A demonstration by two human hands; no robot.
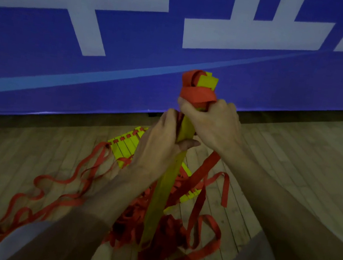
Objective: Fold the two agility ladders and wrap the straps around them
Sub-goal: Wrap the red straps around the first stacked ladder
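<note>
Head view: your left grip (164, 146) clamps the upright bundle of folded yellow plastic ladder rungs (162, 194) above the wooden floor (293, 156), right grip (213, 122) pinches the red fabric strap (197, 95) wound round its top, so ease off and that wrap likely slips loose.

A pale wooden plank floor (292, 167) fills the lower frame. Just below centre, a flat fan of yellow ladder rungs (123, 145) lies on the boards. From it, loose red straps (61, 180) snake toward eight o'clock and the lower-left corner. At six o'clock, more red strap lies heaped in tangled loops (207, 228).
</note>
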